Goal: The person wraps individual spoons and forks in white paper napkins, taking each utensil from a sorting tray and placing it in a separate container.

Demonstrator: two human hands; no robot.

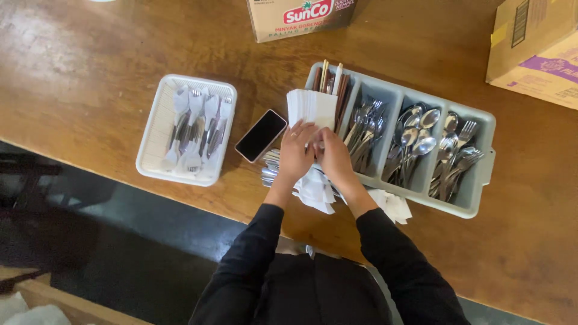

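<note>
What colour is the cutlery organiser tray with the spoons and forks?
Pale grey; the cutlery tray shows clearly in the head view.

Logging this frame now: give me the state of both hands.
Left hand: fingers curled on the white paper napkins, beside the grey cutlery tray.
Right hand: fingers closed on the same napkins.

phone [261, 135] between basket [158, 123] (left) and cutlery tray [481, 174] | napkins [311, 108] perhaps in tray
</note>
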